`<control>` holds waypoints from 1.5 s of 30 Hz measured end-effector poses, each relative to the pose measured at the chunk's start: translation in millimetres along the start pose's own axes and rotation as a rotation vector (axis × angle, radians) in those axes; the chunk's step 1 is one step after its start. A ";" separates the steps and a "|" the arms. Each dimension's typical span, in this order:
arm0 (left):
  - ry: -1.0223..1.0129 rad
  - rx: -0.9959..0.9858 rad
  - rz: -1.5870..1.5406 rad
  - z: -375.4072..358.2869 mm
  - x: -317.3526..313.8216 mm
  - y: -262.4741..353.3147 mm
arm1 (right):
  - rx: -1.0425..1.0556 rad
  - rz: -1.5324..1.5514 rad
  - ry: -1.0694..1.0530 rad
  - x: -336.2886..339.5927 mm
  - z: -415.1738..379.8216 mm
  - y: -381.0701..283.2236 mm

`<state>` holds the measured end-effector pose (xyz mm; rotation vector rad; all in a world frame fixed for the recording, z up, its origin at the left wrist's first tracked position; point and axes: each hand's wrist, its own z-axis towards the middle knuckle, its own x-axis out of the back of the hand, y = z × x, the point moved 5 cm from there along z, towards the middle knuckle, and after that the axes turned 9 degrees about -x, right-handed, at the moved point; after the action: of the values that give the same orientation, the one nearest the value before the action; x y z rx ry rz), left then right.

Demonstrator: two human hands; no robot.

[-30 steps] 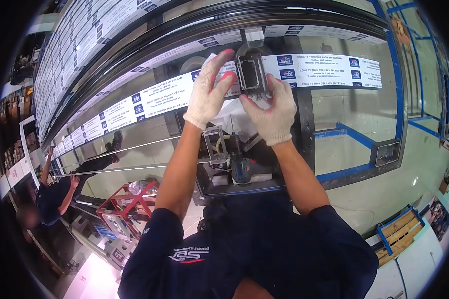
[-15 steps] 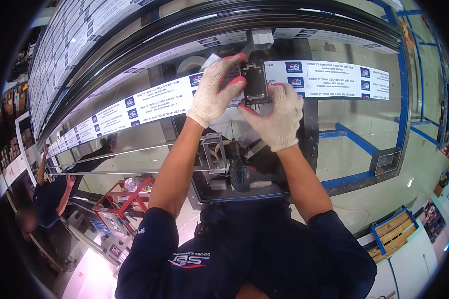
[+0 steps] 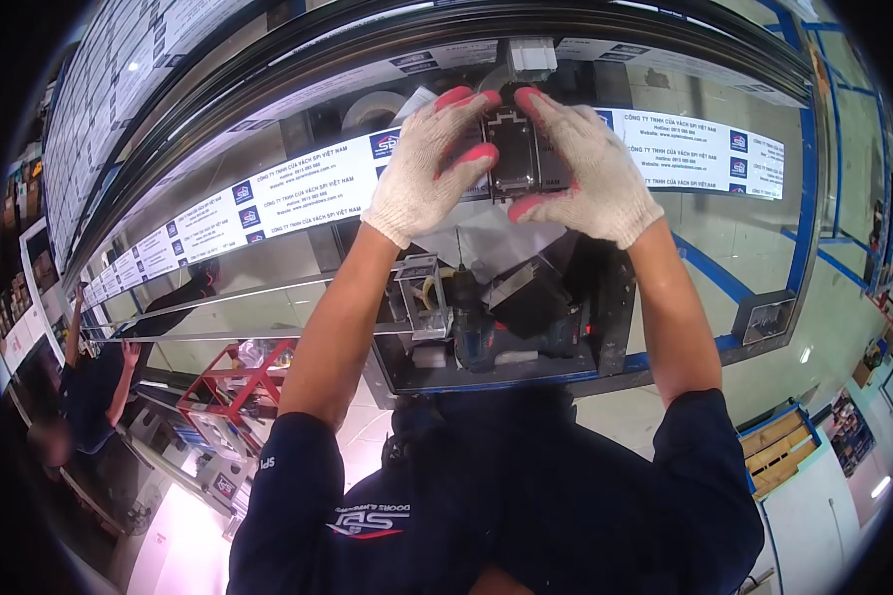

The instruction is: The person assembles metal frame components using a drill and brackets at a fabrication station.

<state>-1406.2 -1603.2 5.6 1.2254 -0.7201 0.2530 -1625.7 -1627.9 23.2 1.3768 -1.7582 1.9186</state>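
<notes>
Both my hands wear white knit gloves with pink-red fingertips. Between them is a small dark rectangular piece (image 3: 514,159) with a silvery stepped outline, resting over the film-wrapped long profile (image 3: 308,183). My left hand (image 3: 432,164) grips its left side, fingers curved at the far corner. Along the right side, my right hand (image 3: 590,174) holds it with the index finger at the far end and the thumb near the close end. The piece's edges are partly hidden by fingers. Below the hands, a cordless drill (image 3: 474,342) lies among dark items and a metal profile offcut (image 3: 427,297).
A tape roll (image 3: 372,111) and a small white block (image 3: 533,55) sit beyond the profile. Dark long profiles (image 3: 387,45) run across the far side. A blue-edged steel frame (image 3: 714,273) stands right. A co-worker (image 3: 94,397) is at far left, beside a red rack (image 3: 233,382).
The dark piece has come down over the wrapped profile. My right hand has moved from its near corner up along its right side, fingers now reaching the far end.
</notes>
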 end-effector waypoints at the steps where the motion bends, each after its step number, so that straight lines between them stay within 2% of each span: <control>1: -0.011 -0.020 0.039 0.6 -2.1 -0.9 | 0.011 -0.060 -0.006 0.5 1.5 0.3; 6: -0.064 -0.107 0.061 -0.9 -5.6 -9.0 | 0.100 -0.220 0.036 -5.8 -2.0 9.8; 10: -0.100 -0.180 0.021 -4.7 0.9 -3.6 | 0.122 -0.055 -0.016 4.8 0.4 13.9; 13: -0.124 -0.120 0.103 -3.3 -3.4 -8.1 | 0.076 0.029 -0.062 6.0 6.5 17.7; 19: -0.153 -0.189 0.319 -0.3 -5.7 -8.3 | 0.182 -0.111 0.036 1.8 10.9 21.1; 22: -0.165 -0.193 0.245 2.6 0.2 -2.8 | 0.187 -0.132 0.044 2.3 9.2 21.2; 24: -0.106 -0.161 0.071 5.6 4.0 -2.8 | 0.123 -0.129 0.034 0.0 9.3 25.9; 26: -0.217 -0.107 0.189 9.2 2.9 -4.8 | 0.122 -0.101 0.063 4.0 9.5 26.5; 27: -0.183 -0.178 0.280 8.7 -0.1 -3.5 | 0.084 -0.178 0.059 4.3 8.6 22.6; 29: -0.165 -0.164 0.309 9.2 -2.8 -2.8 | 0.044 -0.324 0.098 -0.2 7.3 21.4; 37: -0.140 -0.147 0.230 15.7 -2.0 -4.3 | -0.041 -0.221 -0.013 3.1 15.8 28.6; 45: -0.172 -0.054 0.218 17.1 -1.9 -13.2 | -0.014 -0.143 -0.035 0.6 23.9 34.5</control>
<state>-1406.7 -1623.1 -3.0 1.1266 -1.0063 0.3083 -1637.9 -1658.2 -3.2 1.4966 -1.6366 1.8151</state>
